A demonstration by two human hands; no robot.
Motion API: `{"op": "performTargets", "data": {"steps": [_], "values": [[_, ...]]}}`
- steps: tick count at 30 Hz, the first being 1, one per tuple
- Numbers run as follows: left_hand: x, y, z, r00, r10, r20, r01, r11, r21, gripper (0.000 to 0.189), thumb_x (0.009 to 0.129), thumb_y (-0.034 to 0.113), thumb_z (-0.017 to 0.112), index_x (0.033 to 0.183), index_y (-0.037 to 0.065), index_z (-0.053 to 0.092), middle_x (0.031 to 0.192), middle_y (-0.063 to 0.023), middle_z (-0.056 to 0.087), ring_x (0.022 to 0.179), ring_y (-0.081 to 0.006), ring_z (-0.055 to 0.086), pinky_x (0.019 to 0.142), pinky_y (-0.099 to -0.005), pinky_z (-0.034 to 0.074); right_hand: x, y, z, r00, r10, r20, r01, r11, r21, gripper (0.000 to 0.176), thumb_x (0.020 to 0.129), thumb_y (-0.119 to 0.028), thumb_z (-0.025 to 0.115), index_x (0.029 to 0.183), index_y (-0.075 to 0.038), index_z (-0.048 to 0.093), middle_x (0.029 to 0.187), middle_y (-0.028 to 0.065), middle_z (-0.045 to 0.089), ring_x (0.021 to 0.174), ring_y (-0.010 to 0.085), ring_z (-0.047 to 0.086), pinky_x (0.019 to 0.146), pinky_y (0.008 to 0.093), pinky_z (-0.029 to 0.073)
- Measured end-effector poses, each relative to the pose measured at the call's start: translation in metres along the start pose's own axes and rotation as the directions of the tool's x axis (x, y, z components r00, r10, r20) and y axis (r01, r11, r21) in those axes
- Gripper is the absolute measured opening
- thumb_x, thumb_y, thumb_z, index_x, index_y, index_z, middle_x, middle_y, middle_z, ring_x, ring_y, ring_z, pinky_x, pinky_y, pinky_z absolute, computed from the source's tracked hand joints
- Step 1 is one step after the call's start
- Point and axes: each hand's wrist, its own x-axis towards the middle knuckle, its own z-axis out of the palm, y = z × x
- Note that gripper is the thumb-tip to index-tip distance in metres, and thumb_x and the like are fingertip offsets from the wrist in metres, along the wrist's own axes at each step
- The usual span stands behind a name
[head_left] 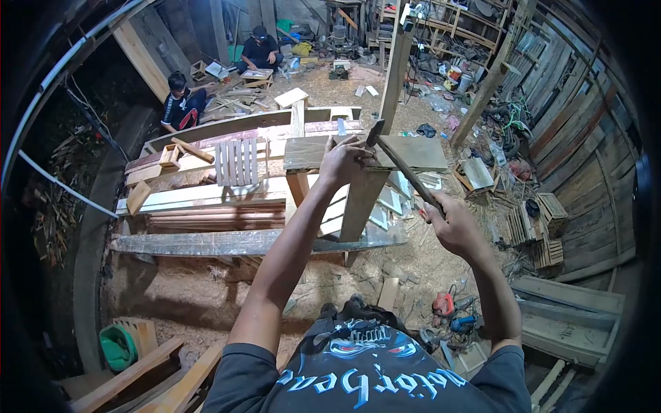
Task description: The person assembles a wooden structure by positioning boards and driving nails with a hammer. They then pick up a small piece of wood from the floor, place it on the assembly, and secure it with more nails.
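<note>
1. at 3 o'clock, the right hand [451,221] is gripping the long brown wooden-handled hammer [411,174] near the handle's end, fingers closing around it.
2. the hammer's dark metal head is sitting at 1 o'clock, just beside the left hand [344,162].
3. at 12 o'clock, the left hand is resting on the flat grey-brown wooden plank [413,153], fingers bending; whether they are pinching anything, i cannot tell.
4. the plank is lying across the upright brown wooden board [363,205].
5. at 10 o'clock, the pale slatted wooden panel [236,164] is lying on timber.
6. at 11 o'clock, two people in dark clothes [259,51] are sitting.
</note>
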Motion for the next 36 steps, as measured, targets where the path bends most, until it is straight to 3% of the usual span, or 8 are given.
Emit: {"op": "performTargets", "data": {"steps": [3, 10, 13, 15, 20, 27, 29, 36], "values": [[-0.002, 0.011, -0.010, 0.999, -0.035, 0.026, 0.034, 0.999, 0.033, 0.017, 0.086, 0.029, 0.072, 0.101, 0.028, 0.078, 0.134, 0.0035, 0.063, 0.138, -0.0211, 0.046, 0.115, -0.0553, 0.018, -0.003, 0.003, 0.002, 0.989, -0.101, -0.104, 0.100, 0.995, -0.013, 0.045, 0.094, -0.009, 0.052, 0.137, 0.003, 0.050, 0.084, 0.0267, 0.065, 0.078, 0.0396, 0.066, 0.074, 0.0437, 0.050], [-0.003, 0.008, -0.007, 1.000, -0.025, 0.010, 0.024, 0.999, 0.038, 0.019, 0.085, 0.032, 0.069, 0.103, 0.033, 0.077, 0.132, 0.0094, 0.064, 0.136, -0.0192, 0.047, 0.116, -0.0605, 0.016, -0.007, -0.013, -0.004, 0.969, -0.166, -0.183, 0.170, 0.985, 0.007, 0.049, 0.092, -0.002, 0.050, 0.140, 0.002, 0.048, 0.083, 0.0275, 0.063, 0.073, 0.0400, 0.064, 0.072, 0.0417, 0.050], [-0.004, 0.009, -0.007, 0.999, -0.040, 0.010, 0.040, 0.998, 0.039, 0.019, 0.085, 0.032, 0.069, 0.103, 0.034, 0.077, 0.132, 0.0092, 0.063, 0.137, -0.0190, 0.046, 0.117, -0.0597, 0.015, -0.005, -0.004, -0.007, 0.990, -0.136, -0.043, 0.133, 0.989, -0.065, 0.050, 0.096, -0.007, 0.052, 0.145, -0.004, 0.044, 0.080, 0.0199, 0.063, 0.067, 0.0219, 0.061, 0.065, 0.0339, 0.049], [-0.003, 0.010, -0.007, 0.998, -0.063, 0.018, 0.063, 0.997, 0.042, 0.020, 0.085, 0.033, 0.070, 0.103, 0.034, 0.077, 0.132, 0.0092, 0.063, 0.137, -0.0189, 0.046, 0.117, -0.0590, 0.015, -0.004, -0.012, -0.005, 0.982, -0.112, -0.154, 0.119, 0.992, 0.035, 0.048, 0.094, -0.004, 0.051, 0.142, 0.003, 0.045, 0.080, 0.0256, 0.061, 0.071, 0.0396, 0.061, 0.067, 0.0430, 0.047], [-0.002, 0.010, -0.012, 0.996, -0.063, 0.060, 0.062, 0.998, 0.016, 0.022, 0.086, 0.026, 0.069, 0.106, 0.028, 0.077, 0.134, 0.0028, 0.063, 0.139, -0.0212, 0.044, 0.118, -0.0630, 0.013, -0.003, -0.005, -0.002, 0.960, -0.247, -0.130, 0.232, 0.965, -0.120, 0.047, 0.094, -0.005, 0.052, 0.140, 0.004, 0.047, 0.080, 0.0283, 0.060, 0.069, 0.0406, 0.059, 0.066, 0.0432, 0.046], [-0.005, 0.014, -0.012, 0.998, -0.050, 0.048, 0.048, 0.998, 0.040, 0.024, 0.085, 0.025, 0.069, 0.107, 0.029, 0.076, 0.135, 0.0055, 0.062, 0.139, -0.0209, 0.044, 0.118, -0.0603, 0.015, -0.003, -0.005, -0.006, 0.971, -0.167, -0.169, 0.161, 0.986, -0.053, 0.048, 0.094, -0.007, 0.055, 0.141, -0.004, 0.050, 0.077, 0.0225, 0.060, 0.064, 0.0281, 0.058, 0.064, 0.0362, 0.047], [-0.008, 0.019, -0.017, 0.999, -0.041, 0.004, 0.041, 0.999, 0.030, 0.022, 0.087, 0.024, 0.068, 0.107, 0.026, 0.075, 0.129, 0.0047, 0.065, 0.134, -0.0210, 0.049, 0.117, -0.0574, 0.020, -0.004, -0.007, -0.006, 0.988, -0.093, -0.120, 0.091, 0.996, -0.017, 0.046, 0.091, -0.006, 0.054, 0.136, 0.005, 0.050, 0.088, 0.0303, 0.064, 0.078, 0.0376, 0.066, 0.073, 0.0381, 0.051], [0.002, 0.004, -0.012, 0.996, -0.088, -0.005, 0.085, 0.976, -0.203, 0.015, 0.086, 0.028, 0.068, 0.100, 0.025, 0.074, 0.115, 0.0078, 0.070, 0.131, -0.0228, 0.050, 0.116, -0.0519, 0.018, -0.001, 0.008, 0.011, 0.995, 0.077, -0.056, -0.062, 0.970, 0.235, 0.043, 0.094, -0.009, 0.053, 0.134, 0.007, 0.051, 0.111, 0.0292, 0.067, 0.090, 0.0314, 0.070, 0.081, 0.0371, 0.053]]}}
